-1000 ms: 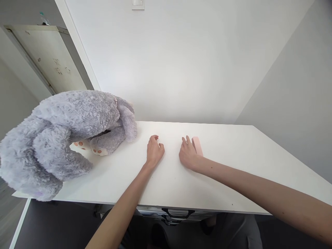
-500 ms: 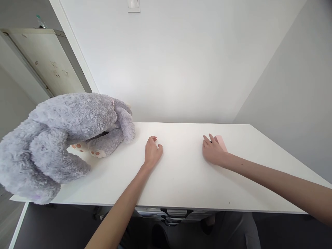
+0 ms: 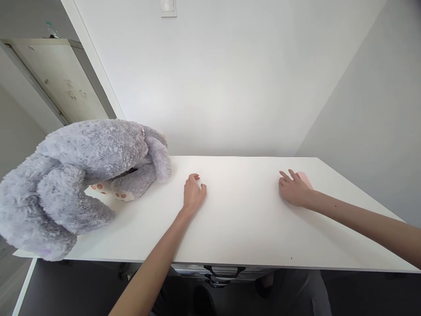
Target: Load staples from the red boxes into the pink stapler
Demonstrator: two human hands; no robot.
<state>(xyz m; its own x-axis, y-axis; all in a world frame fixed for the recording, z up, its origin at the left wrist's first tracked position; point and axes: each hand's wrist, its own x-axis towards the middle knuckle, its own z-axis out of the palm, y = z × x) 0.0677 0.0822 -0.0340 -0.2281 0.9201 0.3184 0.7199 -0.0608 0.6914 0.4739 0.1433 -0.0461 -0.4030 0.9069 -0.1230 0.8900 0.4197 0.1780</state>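
My left hand (image 3: 193, 194) rests on the white table (image 3: 237, 237), its fingers loosely curled, the thumb apart from them and nothing held. Farther right, my right hand (image 3: 292, 189) reaches over a pale pink, flat-sided object (image 3: 305, 180) on the tabletop. Thumb and palm appear to grip it; two fingers stretch out past it. Most of this pink piece lies behind the hand, so I cannot tell its kind.
A large grey-lilac plush toy (image 3: 98, 147) with pale paw pads slumps over the table's left end. A white wall (image 3: 217, 87) rises behind the table. Drawers with dark handles (image 3: 224, 272) are below the front edge. A cabinet (image 3: 55, 79) stands at the far left.
My right hand has moved right across the table, and the pink object has moved along with it. My left hand and the plush toy have stayed in place.
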